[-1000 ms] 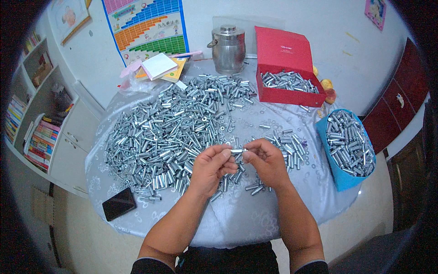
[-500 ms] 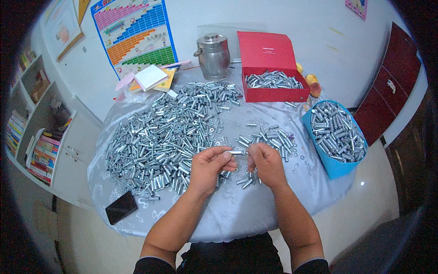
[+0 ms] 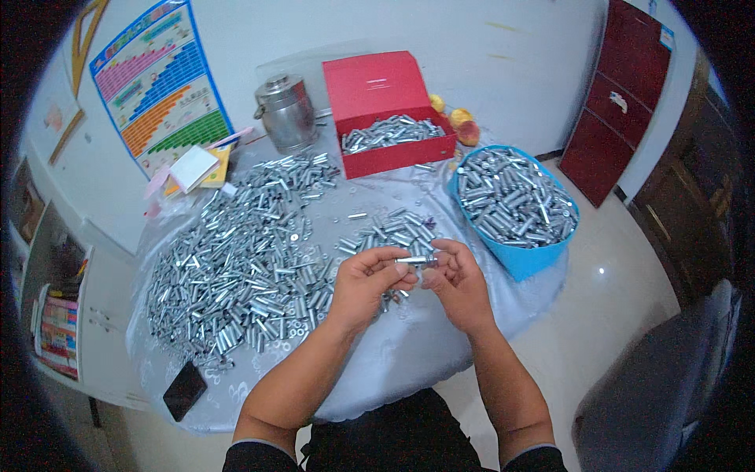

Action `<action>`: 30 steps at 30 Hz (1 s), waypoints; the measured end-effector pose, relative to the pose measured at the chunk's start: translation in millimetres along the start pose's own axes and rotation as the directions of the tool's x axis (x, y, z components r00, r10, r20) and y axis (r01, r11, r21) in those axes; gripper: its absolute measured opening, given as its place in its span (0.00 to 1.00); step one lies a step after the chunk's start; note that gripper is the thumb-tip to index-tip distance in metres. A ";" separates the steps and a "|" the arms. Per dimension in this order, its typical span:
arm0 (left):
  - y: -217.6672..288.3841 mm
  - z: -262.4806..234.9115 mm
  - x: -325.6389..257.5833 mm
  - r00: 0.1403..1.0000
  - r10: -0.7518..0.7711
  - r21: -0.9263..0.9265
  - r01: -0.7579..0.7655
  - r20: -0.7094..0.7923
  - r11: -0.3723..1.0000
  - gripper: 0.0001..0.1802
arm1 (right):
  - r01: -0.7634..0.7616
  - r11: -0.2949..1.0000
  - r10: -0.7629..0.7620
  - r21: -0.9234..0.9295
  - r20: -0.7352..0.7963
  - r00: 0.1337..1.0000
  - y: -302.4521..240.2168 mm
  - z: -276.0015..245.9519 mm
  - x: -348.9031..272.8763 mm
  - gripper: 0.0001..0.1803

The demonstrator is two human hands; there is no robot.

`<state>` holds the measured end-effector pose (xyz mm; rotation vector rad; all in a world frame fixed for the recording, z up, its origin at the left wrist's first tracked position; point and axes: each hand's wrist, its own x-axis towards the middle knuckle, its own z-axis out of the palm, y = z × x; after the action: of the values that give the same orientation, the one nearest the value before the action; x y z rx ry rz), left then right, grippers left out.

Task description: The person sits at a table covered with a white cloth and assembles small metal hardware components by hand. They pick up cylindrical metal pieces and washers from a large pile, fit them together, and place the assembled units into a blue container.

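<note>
Both hands met above the near edge of the round worktop [image 3: 409, 370], which was covered in a pale sheet. The left hand [image 3: 363, 285] and the right hand [image 3: 458, 282] were each closed with the fingertips pinched on opposite ends of one small metal sleeve [image 3: 414, 259], held level between them. Just beyond the hands lay a small cluster of sleeves [image 3: 389, 230], and a far larger heap of sleeves [image 3: 236, 267] spread across the left side. A blue tub [image 3: 525, 259] full of the same parts sat to the right, a red box [image 3: 391, 118] further back beside a steel canister [image 3: 285, 112], and a black phone [image 3: 185, 390] near the front left edge.
</note>
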<state>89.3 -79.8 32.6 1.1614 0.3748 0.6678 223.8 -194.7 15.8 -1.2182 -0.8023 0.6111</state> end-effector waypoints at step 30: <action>-37.6 110.2 94.0 0.922 -0.017 0.195 -0.063 0.386 0.979 0.12 | -0.001 0.995 0.035 0.095 -0.349 0.936 -31.1 -109.4 9.8 0.10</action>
<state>236.3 -105.8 44.3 1.4629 0.0936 0.4105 317.7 -257.4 32.6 -1.2053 -0.4569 0.4236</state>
